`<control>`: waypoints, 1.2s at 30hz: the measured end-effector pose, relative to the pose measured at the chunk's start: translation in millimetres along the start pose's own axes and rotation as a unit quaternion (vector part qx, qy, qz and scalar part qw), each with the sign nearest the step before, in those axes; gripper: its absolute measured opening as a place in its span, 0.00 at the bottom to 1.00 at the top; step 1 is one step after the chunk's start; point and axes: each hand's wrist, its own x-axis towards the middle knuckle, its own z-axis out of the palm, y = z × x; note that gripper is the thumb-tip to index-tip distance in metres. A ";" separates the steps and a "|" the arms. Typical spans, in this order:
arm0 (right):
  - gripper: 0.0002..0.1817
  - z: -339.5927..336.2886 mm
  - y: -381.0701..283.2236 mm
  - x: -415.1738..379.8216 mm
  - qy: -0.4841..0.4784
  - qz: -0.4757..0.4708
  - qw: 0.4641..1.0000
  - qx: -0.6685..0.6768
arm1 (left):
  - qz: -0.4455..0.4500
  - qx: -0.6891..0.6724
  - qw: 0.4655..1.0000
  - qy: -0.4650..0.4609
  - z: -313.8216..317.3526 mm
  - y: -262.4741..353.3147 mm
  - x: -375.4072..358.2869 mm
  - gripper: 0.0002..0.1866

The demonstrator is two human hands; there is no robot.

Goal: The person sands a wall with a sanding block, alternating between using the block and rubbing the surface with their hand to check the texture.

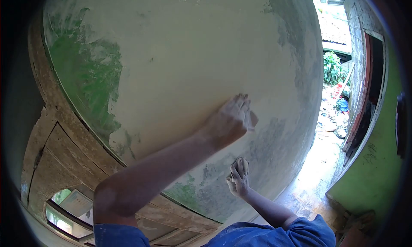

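Note:
A pale, putty-coated wall (184,45) curves across the middle of the view, with green and grey patches showing at its sides. My left hand (234,116), white with dust, presses on the wall with its fingers curled. Out of its right side sticks a small brownish flat piece of sandpaper (254,120). Lower and to the right, my right hand (238,176) is against the grey part of the wall, its dusty fingers bent and close together. A dark edge shows by its fingertips, too small to name.
A weathered wooden frame (73,127) borders the wall at the left, with a mirror or glass pane (71,208) low down. On the right, a bright passage (322,161) holds plants (332,69) and scattered rubbish (341,105), beside a doorway (369,92) and a green wall (371,174).

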 end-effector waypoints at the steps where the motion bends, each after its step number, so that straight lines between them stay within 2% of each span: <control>1: 0.32 1.0 0.1 2.0 0.002 -0.001 1.000 0.000 | -0.030 -0.040 0.999 0.014 -8.3 -9.5 6.9 0.07; 2: 0.32 1.1 -0.6 2.5 0.009 -0.005 1.000 -0.007 | -0.008 -0.050 0.999 -0.012 -8.5 -33.9 17.5 0.09; 4: 0.31 1.5 -0.3 2.0 0.015 -0.008 1.000 -0.013 | -0.112 -0.033 0.993 -0.006 -14.2 -87.9 38.4 0.07; 5: 0.31 2.7 0.5 2.0 0.021 -0.011 0.999 -0.022 | -0.113 -0.032 0.993 -0.007 -12.0 -97.5 43.4 0.07; 6: 0.30 3.7 -0.4 2.0 0.026 -0.013 0.999 -0.029 | -0.115 0.032 0.992 0.032 -10.0 -103.9 45.8 0.07; 7: 0.30 4.7 -1.0 2.3 0.024 -0.011 0.999 -0.027 | -0.116 0.094 0.986 0.071 -9.5 -105.2 45.6 0.07; 8: 0.30 5.0 -0.4 3.2 0.026 -0.011 0.999 -0.024 | -0.117 0.093 0.986 0.068 -10.7 -86.5 41.6 0.07; 10: 0.30 2.9 -2.0 -1.0 0.025 -0.011 0.999 -0.022 | -0.045 -0.026 0.995 -0.089 -8.2 -13.3 22.7 0.11; 11: 0.29 2.6 -1.9 -2.6 0.019 -0.010 1.000 -0.018 | -0.021 -0.049 0.997 -0.057 2.8 11.3 8.8 0.13; 14: 0.29 1.4 1.3 3.2 0.023 -0.019 0.999 -0.012 | -0.008 -0.026 1.000 -0.013 2.4 -41.2 11.9 0.12; 16: 0.29 3.6 -0.3 1.7 0.028 -0.023 0.999 -0.007 | -0.180 -0.219 0.959 -0.023 -12.3 -104.2 37.1 0.12; 17: 0.29 4.9 0.1 0.8 0.031 -0.023 0.999 -0.017 | -0.180 -0.216 0.960 -0.022 -17.9 -112.2 40.7 0.12; 18: 0.30 5.7 0.0 1.8 0.033 -0.021 0.999 -0.026 | -0.170 -0.070 0.983 -0.003 -21.6 -117.9 42.7 0.12; 19: 0.30 6.2 0.1 2.7 0.033 -0.022 0.999 -0.026 | -0.157 0.074 0.985 0.015 -24.0 -119.9 43.5 0.11; 20: 0.30 5.8 -0.1 3.1 0.031 -0.023 0.999 -0.031 | -0.158 0.075 0.984 0.015 -24.6 -105.0 38.7 0.11; 22: 0.31 4.6 -0.3 0.7 0.028 -0.025 0.999 -0.035 | -0.027 -0.001 0.999 -0.047 -19.4 -37.0 12.6 0.12; 23: 0.31 5.9 0.3 -2.3 0.021 -0.018 0.999 -0.036 | -0.049 -0.063 0.996 -0.038 -10.4 -8.1 -3.5 0.10; 24: 0.32 6.2 2.1 -3.0 0.014 -0.013 0.999 -0.039 | -0.019 -0.048 0.998 -0.020 -8.8 -12.2 -6.6 0.09; 25: 0.32 5.4 2.2 -2.2 0.014 -0.017 0.999 -0.039 | 0.011 -0.032 0.999 -0.003 -13.5 -24.9 -6.7 0.09; 27: 0.31 4.4 1.5 -1.3 0.014 -0.015 0.999 -0.032 | 0.004 0.008 1.000 0.022 -19.7 -79.9 16.1 0.07; 29: 0.32 7.3 3.2 -2.7 0.020 -0.020 0.999 -0.035 | -0.090 -0.036 0.994 0.050 -18.1 -145.2 35.4 0.07; 30: 0.32 8.5 4.2 -3.1 0.024 -0.024 0.999 -0.036 | -0.092 -0.035 0.994 0.050 -20.3 -148.2 37.9 0.07; 32: 0.32 10.7 6.0 -4.1 0.021 -0.021 0.999 -0.030 | -0.208 -0.092 0.972 0.064 -23.5 -145.3 47.7 0.07; 33: 0.31 9.9 5.3 -5.9 0.018 -0.016 0.999 -0.025 | -0.209 -0.094 0.971 0.064 -21.8 -126.2 47.6 0.07; 35: 0.31 6.4 0.6 -5.3 0.009 -0.008 1.000 -0.024 | -0.002 -0.015 0.992 -0.122 -17.8 -49.8 26.1 0.07; 36: 0.31 4.8 -0.2 -3.2 0.005 -0.003 1.000 -0.023 | -0.047 -0.072 0.994 -0.065 -15.5 -12.9 5.5 0.06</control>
